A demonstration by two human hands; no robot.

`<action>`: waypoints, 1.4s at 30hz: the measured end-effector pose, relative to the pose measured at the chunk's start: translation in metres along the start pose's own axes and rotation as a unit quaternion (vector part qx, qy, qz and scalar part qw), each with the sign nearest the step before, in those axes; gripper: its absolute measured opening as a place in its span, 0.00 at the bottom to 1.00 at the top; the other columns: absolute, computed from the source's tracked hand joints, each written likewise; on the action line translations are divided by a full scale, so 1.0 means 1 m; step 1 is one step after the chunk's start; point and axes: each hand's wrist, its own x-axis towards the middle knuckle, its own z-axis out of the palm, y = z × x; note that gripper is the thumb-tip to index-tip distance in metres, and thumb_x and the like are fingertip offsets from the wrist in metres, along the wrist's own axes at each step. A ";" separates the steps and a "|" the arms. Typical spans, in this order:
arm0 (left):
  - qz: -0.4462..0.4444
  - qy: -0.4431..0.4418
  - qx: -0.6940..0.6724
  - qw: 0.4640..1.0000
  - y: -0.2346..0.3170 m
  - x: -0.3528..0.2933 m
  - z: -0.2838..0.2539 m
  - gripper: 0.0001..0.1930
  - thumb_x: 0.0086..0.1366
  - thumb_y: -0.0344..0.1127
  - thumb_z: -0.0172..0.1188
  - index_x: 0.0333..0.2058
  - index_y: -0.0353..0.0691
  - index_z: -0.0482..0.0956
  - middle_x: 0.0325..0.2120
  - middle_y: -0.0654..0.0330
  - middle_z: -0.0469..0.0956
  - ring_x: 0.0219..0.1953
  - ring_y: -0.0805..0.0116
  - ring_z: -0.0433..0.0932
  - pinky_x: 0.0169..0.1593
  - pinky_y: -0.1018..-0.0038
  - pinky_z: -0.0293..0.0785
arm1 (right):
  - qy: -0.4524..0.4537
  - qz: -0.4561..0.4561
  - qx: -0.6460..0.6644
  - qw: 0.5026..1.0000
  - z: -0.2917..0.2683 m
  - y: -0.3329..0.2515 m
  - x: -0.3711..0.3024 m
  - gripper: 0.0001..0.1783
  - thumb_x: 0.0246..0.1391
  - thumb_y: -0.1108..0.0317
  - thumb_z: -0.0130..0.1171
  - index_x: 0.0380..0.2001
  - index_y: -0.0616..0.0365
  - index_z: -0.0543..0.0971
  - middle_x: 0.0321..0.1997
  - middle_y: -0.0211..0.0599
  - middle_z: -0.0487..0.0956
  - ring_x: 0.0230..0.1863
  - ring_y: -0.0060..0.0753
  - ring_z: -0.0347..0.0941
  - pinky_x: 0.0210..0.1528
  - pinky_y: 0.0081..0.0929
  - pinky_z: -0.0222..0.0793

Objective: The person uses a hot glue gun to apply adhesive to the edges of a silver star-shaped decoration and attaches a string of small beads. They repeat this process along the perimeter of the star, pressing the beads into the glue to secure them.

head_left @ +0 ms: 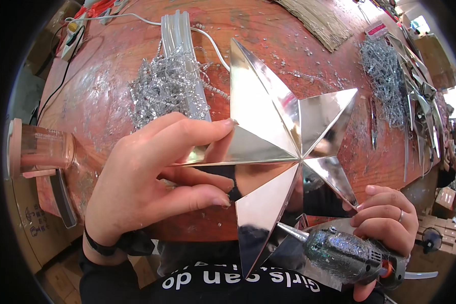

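Observation:
A shiny silver five-pointed star [268,109] with raised ridges is tilted up in front of me. My left hand [152,167] has its fingers around the star's left point, the index fingertip pressing at the notch above it; the thumb sits lower, apart from the index finger. In my right hand [387,223] is a dark, glitter-smeared hot glue gun [339,251], its metal nozzle close to the star's lower point. The fingertips of that hand also reach the star's lower right tip. A clear glue stick [421,275] protrudes from the gun's rear.
Silver sequin garland [162,91] lies beside long clear glue sticks [176,30] on the red-brown table [116,45]. More garland [382,76] and stacked silver pieces [423,101] lie at right. A clear cup [45,147] stands left; a white cord [213,43] crosses behind.

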 end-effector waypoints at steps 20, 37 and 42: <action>0.003 -0.005 0.027 1.000 -0.003 -0.002 -0.001 0.32 0.51 0.14 0.61 0.57 0.34 0.67 0.47 0.58 0.72 0.42 0.66 0.82 0.44 0.77 0.78 | -0.061 -0.007 0.030 0.998 0.009 -0.018 -0.021 0.08 0.39 0.69 0.61 0.28 0.53 0.78 0.35 0.30 0.82 0.39 0.33 0.79 0.54 0.42 0.73; -0.002 -0.001 0.084 0.997 0.000 -0.005 0.003 0.29 0.54 0.19 0.63 0.57 0.33 0.68 0.39 0.65 0.67 0.43 0.78 0.75 0.47 0.79 0.76 | -0.066 -0.072 0.065 0.993 0.015 -0.012 -0.035 0.10 0.43 0.59 0.60 0.25 0.55 0.78 0.30 0.31 0.81 0.30 0.30 0.76 0.46 0.38 0.77; 0.000 -0.012 0.187 0.982 0.016 -0.020 -0.002 0.35 0.52 0.45 0.72 0.54 0.34 0.70 0.26 0.62 0.78 0.26 0.80 0.76 0.31 0.82 0.70 | 0.268 0.079 0.196 0.940 0.022 0.022 -0.103 0.32 0.57 0.37 0.49 0.34 0.60 0.78 0.34 0.44 0.82 0.26 0.29 0.75 0.28 0.30 0.69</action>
